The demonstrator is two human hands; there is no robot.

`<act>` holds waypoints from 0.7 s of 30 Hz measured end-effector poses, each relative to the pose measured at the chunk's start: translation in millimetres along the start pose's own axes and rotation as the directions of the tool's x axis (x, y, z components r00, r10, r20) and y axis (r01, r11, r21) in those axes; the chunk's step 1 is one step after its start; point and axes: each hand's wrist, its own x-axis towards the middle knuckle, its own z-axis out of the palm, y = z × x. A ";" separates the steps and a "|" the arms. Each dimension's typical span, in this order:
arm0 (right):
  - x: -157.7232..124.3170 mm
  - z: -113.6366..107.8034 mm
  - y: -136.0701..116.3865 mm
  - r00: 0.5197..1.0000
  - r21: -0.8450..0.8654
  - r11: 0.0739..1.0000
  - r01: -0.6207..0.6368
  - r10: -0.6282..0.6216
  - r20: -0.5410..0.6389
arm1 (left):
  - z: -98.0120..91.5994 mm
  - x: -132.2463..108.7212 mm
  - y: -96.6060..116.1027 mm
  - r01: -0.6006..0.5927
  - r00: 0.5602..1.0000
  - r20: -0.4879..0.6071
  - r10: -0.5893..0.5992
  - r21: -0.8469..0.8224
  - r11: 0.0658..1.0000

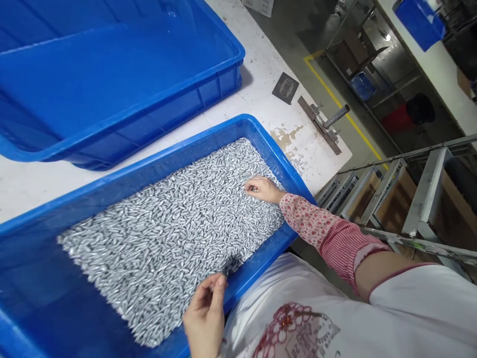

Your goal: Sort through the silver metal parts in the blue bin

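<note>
- Two blue trays fill most of what I see: the far tray (208, 94) sits at the upper left on the white counter (261, 69), and the near tray (261, 129) lies slantwise in front of me, its rim just beside my body.
- Spread over the floor of the near tray is a thick layer of small silvery metal pieces (167, 223), shaped like short pins; its left end shows bare blue.
- My right hand (263, 189), in a floral sleeve with a red striped cuff, rests on the pieces near the tray's far right corner, fingertips pressed together in a pinching grip on one or two of them.
- My left hand (204, 313) hovers at the tray's near rim, thumb and forefinger closed in a pinch; I cannot tell whether anything is between them.
- Beyond the tray, on the counter's right end, lie a dark square pad (285, 87) and a metal bar with a handle (324, 124).
</note>
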 end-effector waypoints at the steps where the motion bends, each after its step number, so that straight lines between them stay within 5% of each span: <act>1: -1.3 -0.6 -0.7 0.999 -0.020 0.999 0.043 -0.043 0.002 | 0.0 0.3 -0.2 0.000 1.000 0.001 0.000 0.000 1.000; 6: -5.0 -1.1 -0.2 0.989 -0.078 0.986 0.150 -0.148 0.029 | -0.5 1.7 0.1 0.023 1.000 0.000 -0.023 0.004 1.000; 14: -5.1 1.8 -12.4 0.988 -0.137 0.980 0.147 -0.139 0.063 | 1.7 0.1 6.2 -0.024 1.000 0.009 0.024 -0.014 1.000; 21: 35.0 48.3 -58.4 0.972 -0.089 0.974 0.210 -0.199 0.122 | 3.5 -2.4 5.6 -0.051 0.998 0.038 0.052 -0.014 0.999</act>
